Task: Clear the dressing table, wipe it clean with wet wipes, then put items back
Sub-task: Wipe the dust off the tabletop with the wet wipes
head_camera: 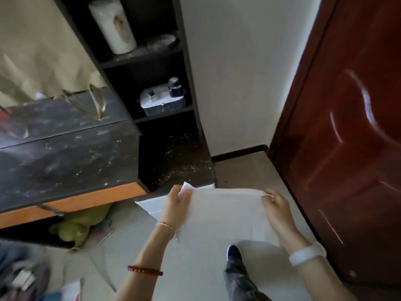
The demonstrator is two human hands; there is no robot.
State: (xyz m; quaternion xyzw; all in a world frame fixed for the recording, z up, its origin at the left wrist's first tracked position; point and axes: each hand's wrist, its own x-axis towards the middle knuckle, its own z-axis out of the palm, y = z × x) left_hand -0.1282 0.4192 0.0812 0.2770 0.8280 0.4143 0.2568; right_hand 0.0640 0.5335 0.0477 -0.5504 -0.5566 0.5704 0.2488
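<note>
1. Wet wipe – big white sheet, unfolded, held stretched betw. both hands in front of the person, above the floor, just off the near corner of the dressing table.
2. Left hand pinches the wipe's upper-left corner: thumb on top, fingers curled behind; a small flap of the sheet sticks up past the fingertips.
3. Right hand pinches the upper-right corner: thumb over the top edge, fingers curled under. Rest of the sheet hangs down betw. the wrists.
4. Wrists: thin gold bracelet + red bead bracelet on left arm, white band on right.
5. Below the wipe's lower edge: a dark shoe on the pale floor.
6. Beyond the left fingertips: dark, dusty tabletop w/ orange front edge; white specks on its surface.
7. Further out past the fingers: dark shelf unit holding a white paper roll up top and a white box w/ small dark bottle on it lower down.
8. Left of the left hand, under the table: green soft item, blurred.
9. Right of the right hand: red-brown door; white wall betw. door and shelf.
10. Beige cloth hangs over the table's far side.
</note>
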